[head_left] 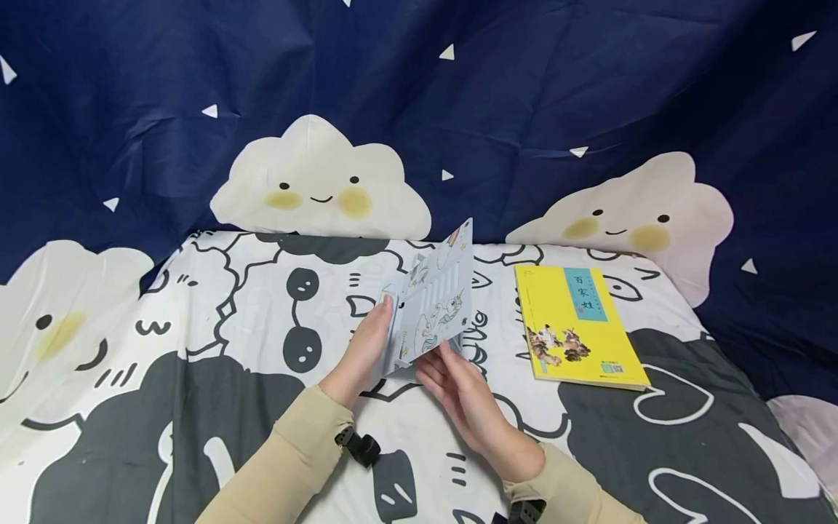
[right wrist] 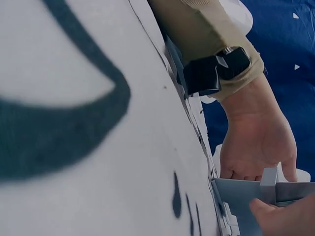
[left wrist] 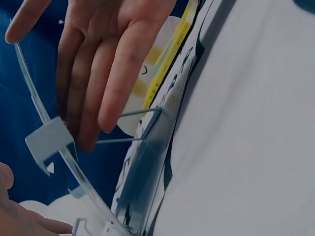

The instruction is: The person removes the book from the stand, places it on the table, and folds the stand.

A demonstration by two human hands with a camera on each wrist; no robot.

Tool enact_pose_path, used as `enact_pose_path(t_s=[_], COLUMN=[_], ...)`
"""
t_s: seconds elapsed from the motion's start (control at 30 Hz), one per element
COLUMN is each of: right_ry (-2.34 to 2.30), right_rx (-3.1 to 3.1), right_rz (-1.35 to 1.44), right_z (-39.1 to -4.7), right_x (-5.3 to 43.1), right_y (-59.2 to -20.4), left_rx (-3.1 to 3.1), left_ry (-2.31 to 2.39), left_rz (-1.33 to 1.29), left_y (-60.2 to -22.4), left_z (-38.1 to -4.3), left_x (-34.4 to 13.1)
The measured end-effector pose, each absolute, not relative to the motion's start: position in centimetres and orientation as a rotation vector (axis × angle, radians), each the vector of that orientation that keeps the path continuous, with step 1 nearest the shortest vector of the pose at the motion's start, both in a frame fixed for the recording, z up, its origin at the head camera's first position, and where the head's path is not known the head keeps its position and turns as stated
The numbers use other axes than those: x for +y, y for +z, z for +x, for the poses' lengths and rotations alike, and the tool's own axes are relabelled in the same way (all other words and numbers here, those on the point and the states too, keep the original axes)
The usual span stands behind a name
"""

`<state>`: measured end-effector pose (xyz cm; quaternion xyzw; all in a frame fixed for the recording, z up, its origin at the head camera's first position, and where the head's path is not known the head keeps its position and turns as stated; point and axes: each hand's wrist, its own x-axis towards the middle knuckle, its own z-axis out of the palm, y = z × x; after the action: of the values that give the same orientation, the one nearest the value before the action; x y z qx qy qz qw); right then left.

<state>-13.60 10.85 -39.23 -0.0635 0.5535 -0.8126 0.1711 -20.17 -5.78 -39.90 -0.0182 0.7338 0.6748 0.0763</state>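
Observation:
A pale grey-blue folding book stand [head_left: 447, 287] with unicorn drawings is tilted up above the bed. My left hand [head_left: 365, 340] grips its left side, thumb over the edge. My right hand [head_left: 466, 399] is at the stand's lower right corner, with the thumb touching the panel edge. In the left wrist view the right hand's fingers [left wrist: 117, 81] stretch out straight behind the panel. Their tips overlap the thin wire supports [left wrist: 140, 112] there, and a grey clip [left wrist: 49, 140] sits on the panel edge. The left hand's fingertips are partly hidden behind the stand in the right wrist view.
A yellow book [head_left: 576, 331] with a blue title label lies flat on the bed to the right of the stand. Cartoon-patterned bedding [head_left: 249, 407] spreads beneath everything. Behind it hangs a dark blue cloth [head_left: 497, 94] with smiling clouds and white triangles.

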Motion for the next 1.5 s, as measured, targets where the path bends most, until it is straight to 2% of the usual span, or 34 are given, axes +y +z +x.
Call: enact_pose_path(t_s=[0.53,1.03,1.5], right_ry=[-2.401,-2.285,-2.189], right_rx=[1.659,1.684,1.774], right_rz=[-0.266,-0.488,-0.527], right_z=[-13.3,-12.9,-13.1], right_x=[12.5,12.5,10.1], right_y=[-36.1,-35.4,-34.3], left_rx=[2.384,2.503,2.539], left_ry=[1.916,1.756,1.812], left_rz=[0.140,0.386,0.351], left_y=[-37.6,-37.4,-36.7], left_z=[-17.7,-16.6,-17.0], left_x=[-3.2,-2.5,-3.4])
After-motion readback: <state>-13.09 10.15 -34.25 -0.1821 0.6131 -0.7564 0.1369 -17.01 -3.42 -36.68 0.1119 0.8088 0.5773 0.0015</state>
